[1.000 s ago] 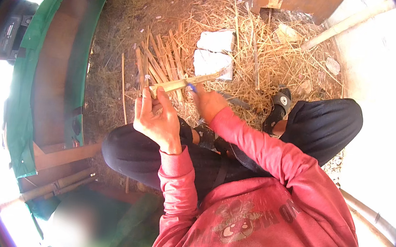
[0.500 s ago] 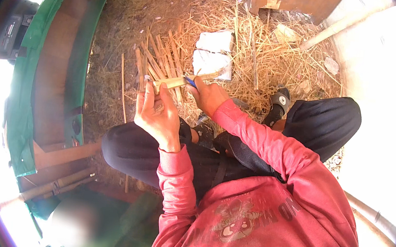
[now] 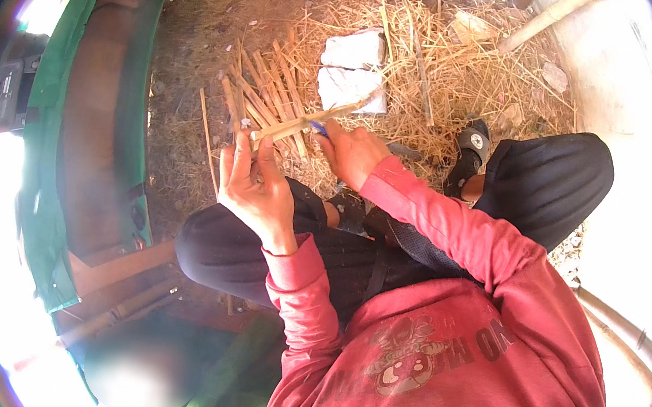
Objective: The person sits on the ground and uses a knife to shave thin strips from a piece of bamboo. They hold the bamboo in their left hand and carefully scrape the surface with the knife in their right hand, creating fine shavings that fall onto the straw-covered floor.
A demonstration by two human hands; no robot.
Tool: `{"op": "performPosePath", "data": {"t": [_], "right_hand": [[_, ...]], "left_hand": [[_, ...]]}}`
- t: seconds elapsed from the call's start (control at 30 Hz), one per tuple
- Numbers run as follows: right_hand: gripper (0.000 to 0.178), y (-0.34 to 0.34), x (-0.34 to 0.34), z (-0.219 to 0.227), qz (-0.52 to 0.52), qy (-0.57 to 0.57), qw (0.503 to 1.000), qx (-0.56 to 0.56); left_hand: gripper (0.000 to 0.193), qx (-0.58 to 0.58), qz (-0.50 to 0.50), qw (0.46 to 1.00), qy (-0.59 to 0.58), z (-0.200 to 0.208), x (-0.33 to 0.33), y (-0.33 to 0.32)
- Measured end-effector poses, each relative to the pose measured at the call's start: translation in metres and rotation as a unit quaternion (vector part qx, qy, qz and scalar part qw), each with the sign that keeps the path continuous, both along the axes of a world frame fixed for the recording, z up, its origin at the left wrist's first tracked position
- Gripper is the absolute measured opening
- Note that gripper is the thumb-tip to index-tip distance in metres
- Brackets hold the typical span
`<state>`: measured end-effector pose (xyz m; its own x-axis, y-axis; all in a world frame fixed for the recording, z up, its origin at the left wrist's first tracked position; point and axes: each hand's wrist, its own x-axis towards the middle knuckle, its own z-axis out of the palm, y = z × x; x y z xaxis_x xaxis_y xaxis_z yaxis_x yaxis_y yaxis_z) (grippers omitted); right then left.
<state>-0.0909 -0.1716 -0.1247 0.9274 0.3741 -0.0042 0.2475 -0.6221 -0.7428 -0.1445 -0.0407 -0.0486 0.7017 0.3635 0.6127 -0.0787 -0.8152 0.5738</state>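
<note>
Upward slides the scene: the white blocks [image 3: 351,78] sit higher toward twelve o'clock than half a second ago, and the right hand [image 3: 355,158] has edged slightly away from the left hand [image 3: 255,190]. Biggest of all, the red sweatshirt [image 3: 480,391] fills five o'clock, dark trousers [image 3: 551,186] bent out beyond it toward two and nine. At ten stands a brown panel [image 3: 91,118] edged in green; loose straw [image 3: 464,75] spreads at one, split sticks [image 3: 274,89] fan out at eleven, just left of the blocks. Now the hands! Left, near nine, pinches the strip's lower end between thumb and fingers. Right, at one, curls tight around a small blue tool [image 3: 317,127], touching the pale yellow strip [image 3: 290,127], which tilts up toward twelve, over the sticks.
</note>
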Motion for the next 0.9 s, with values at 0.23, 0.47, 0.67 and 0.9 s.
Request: {"op": "performPosePath", "data": {"t": [0.23,0.47,0.67,0.9], "right_hand": [[0.041,-0.016,0.014,-0.080,-0.051,0.086,0.992,-0.079],[0.029,-0.005,-0.008,0.012,-0.017,0.039,0.996,0.083],[0.034,0.025,0.002,-0.042,-0.044,0.028,0.998,0.035],[0.033,0.014,0.021,-0.098,-0.042,0.042,0.998,-0.012]], "left_hand": [[0.025,0.001,0.011,1.000,0.015,0.004,0.007,-0.008],[0.034,-0.062,0.085,0.994,-0.023,-0.006,0.006,-0.007],[0.029,-0.015,0.083,0.996,0.001,-0.005,0.004,0.001],[0.029,-0.018,0.083,0.996,-0.002,-0.002,0.005,-0.009]]}}
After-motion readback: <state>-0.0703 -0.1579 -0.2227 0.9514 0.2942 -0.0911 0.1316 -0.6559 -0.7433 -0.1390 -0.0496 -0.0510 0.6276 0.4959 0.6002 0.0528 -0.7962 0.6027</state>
